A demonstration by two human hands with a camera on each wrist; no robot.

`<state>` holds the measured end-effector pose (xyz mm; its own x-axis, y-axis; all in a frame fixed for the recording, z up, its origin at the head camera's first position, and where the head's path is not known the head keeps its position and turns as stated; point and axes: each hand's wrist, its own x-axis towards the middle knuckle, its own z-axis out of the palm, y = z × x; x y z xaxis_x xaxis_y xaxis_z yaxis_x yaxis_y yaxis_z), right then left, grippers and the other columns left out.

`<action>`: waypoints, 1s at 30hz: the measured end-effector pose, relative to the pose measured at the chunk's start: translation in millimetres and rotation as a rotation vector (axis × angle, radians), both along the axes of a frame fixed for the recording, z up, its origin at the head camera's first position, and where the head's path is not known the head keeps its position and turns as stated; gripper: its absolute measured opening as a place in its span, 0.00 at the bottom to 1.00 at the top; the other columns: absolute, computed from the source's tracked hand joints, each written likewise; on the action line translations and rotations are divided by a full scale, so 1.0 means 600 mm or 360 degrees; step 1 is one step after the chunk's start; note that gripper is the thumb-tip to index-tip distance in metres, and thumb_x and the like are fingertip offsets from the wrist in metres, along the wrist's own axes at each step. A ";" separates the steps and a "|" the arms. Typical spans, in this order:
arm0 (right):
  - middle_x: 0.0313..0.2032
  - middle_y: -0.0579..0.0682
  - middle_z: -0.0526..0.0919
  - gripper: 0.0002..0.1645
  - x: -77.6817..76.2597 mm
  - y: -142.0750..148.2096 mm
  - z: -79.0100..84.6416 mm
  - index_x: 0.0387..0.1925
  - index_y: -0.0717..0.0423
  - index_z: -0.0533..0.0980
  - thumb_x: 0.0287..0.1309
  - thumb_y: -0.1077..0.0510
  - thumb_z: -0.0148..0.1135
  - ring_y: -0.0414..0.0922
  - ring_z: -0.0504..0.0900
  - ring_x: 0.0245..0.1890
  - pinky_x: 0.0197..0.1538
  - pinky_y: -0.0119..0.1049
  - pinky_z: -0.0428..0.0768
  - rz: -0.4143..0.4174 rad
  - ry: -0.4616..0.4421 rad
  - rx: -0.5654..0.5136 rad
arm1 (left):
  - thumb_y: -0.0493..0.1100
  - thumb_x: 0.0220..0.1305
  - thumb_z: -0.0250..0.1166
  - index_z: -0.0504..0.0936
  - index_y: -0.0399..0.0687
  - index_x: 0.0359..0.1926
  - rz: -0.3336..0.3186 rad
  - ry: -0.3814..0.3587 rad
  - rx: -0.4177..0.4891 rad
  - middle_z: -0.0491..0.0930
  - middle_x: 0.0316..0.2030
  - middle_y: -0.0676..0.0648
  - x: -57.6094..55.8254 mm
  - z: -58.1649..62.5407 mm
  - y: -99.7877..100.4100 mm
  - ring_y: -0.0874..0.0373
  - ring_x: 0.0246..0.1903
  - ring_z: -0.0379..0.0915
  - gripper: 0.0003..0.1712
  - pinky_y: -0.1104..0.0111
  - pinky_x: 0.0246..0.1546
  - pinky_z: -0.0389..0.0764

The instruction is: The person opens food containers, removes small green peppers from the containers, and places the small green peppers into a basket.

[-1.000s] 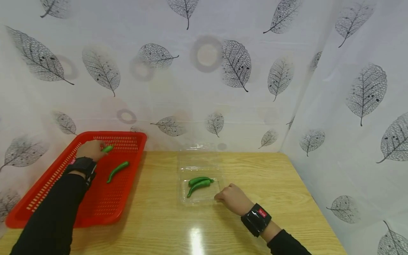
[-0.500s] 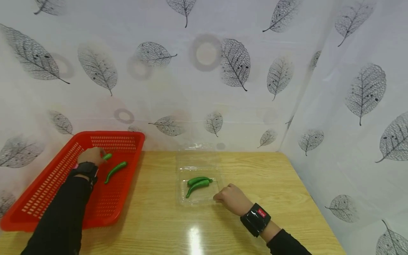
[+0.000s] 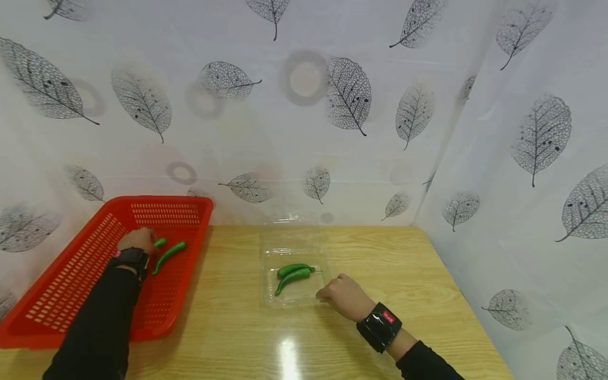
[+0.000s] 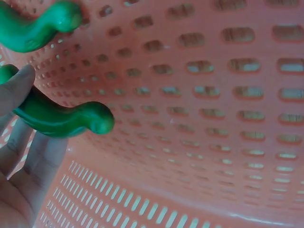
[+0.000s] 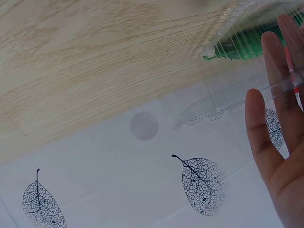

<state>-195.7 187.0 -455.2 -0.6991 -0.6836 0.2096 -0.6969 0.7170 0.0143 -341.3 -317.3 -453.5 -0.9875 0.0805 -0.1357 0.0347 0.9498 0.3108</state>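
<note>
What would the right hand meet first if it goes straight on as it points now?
Most likely the right side of the clear plastic box; the right hand appears to be at that side in the head view, though contact is unclear.

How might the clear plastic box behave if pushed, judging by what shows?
The clear plastic box is probably light and flexible: its walls look thin. It may slide easily, as the wood-grain table looks glossy. The green chili peppers inside could shift, lying loose.
</note>
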 end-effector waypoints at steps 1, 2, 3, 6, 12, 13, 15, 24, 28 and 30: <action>0.25 0.38 0.86 0.03 0.000 0.000 0.000 0.27 0.45 0.84 0.49 0.54 0.66 0.31 0.81 0.24 0.31 0.28 0.70 0.0001 0.0002 -0.0001 | 0.37 0.49 0.66 0.79 0.32 0.35 0.0000 -0.0007 -0.0006 0.78 0.26 0.37 0.001 0.000 0.001 0.48 0.23 0.72 0.12 0.62 0.20 0.69; 0.25 0.38 0.86 0.03 0.000 0.000 0.000 0.27 0.45 0.84 0.49 0.54 0.66 0.31 0.81 0.24 0.31 0.28 0.70 0.0003 0.0006 -0.0002 | 0.37 0.49 0.66 0.80 0.33 0.33 -0.0002 -0.0014 -0.0011 0.77 0.25 0.39 0.003 0.000 0.003 0.49 0.23 0.71 0.11 0.62 0.20 0.69; 0.25 0.38 0.86 0.03 0.000 0.000 0.000 0.27 0.45 0.84 0.48 0.55 0.66 0.31 0.81 0.24 0.31 0.28 0.69 0.0005 0.0008 -0.0003 | 0.36 0.49 0.66 0.80 0.34 0.32 -0.0001 -0.0018 -0.0015 0.76 0.24 0.40 0.006 0.002 0.005 0.49 0.22 0.70 0.09 0.62 0.20 0.68; 0.24 0.38 0.86 0.03 0.000 0.001 -0.001 0.27 0.46 0.84 0.48 0.55 0.67 0.31 0.81 0.23 0.31 0.27 0.69 0.0005 0.0004 -0.0012 | 0.36 0.48 0.66 0.76 0.39 0.23 0.0006 -0.0016 -0.0026 0.71 0.20 0.43 0.015 0.008 0.012 0.50 0.21 0.66 0.06 0.63 0.21 0.66; 0.24 0.38 0.86 0.03 0.001 0.000 0.001 0.27 0.46 0.84 0.48 0.55 0.66 0.31 0.80 0.23 0.31 0.28 0.70 0.0001 0.0000 -0.0010 | 0.36 0.47 0.66 0.71 0.42 0.18 0.0010 0.0009 -0.0011 0.67 0.18 0.46 0.018 0.009 0.015 0.52 0.20 0.62 0.11 0.63 0.22 0.63; 0.24 0.38 0.86 0.03 0.001 0.001 0.001 0.27 0.46 0.84 0.48 0.56 0.66 0.31 0.80 0.23 0.31 0.28 0.70 0.0001 -0.0002 -0.0010 | 0.37 0.47 0.66 0.71 0.42 0.19 0.0015 0.0015 -0.0004 0.67 0.18 0.46 0.018 0.009 0.016 0.52 0.20 0.62 0.10 0.63 0.22 0.63; 0.24 0.38 0.86 0.03 0.001 0.001 0.002 0.27 0.46 0.84 0.49 0.55 0.66 0.31 0.80 0.23 0.31 0.28 0.70 -0.0001 -0.0004 -0.0008 | 0.36 0.47 0.66 0.72 0.42 0.19 0.0028 0.0024 0.0001 0.68 0.18 0.46 0.019 0.010 0.018 0.52 0.20 0.64 0.10 0.63 0.22 0.64; 0.24 0.39 0.86 0.03 -0.001 0.000 -0.002 0.27 0.46 0.84 0.49 0.55 0.66 0.31 0.80 0.23 0.31 0.28 0.70 -0.0004 -0.0033 -0.0018 | 0.36 0.47 0.68 0.74 0.40 0.19 0.0041 -0.0003 -0.0024 0.70 0.19 0.44 0.028 0.024 0.026 0.51 0.21 0.65 0.10 0.61 0.23 0.67; 0.25 0.39 0.86 0.03 -0.001 0.000 0.001 0.28 0.46 0.84 0.49 0.55 0.66 0.31 0.81 0.24 0.32 0.28 0.71 -0.0005 -0.0040 -0.0024 | 0.37 0.48 0.67 0.73 0.43 0.17 0.0052 -0.0036 0.0005 0.68 0.18 0.47 0.022 0.010 0.016 0.52 0.21 0.64 0.11 0.63 0.23 0.65; 0.25 0.39 0.86 0.03 -0.001 0.000 0.002 0.28 0.46 0.84 0.49 0.56 0.66 0.31 0.81 0.24 0.32 0.28 0.71 -0.0005 -0.0041 -0.0024 | 0.37 0.49 0.66 0.72 0.45 0.16 0.0063 -0.0057 0.0020 0.67 0.17 0.48 0.019 0.003 0.011 0.54 0.21 0.63 0.12 0.65 0.22 0.64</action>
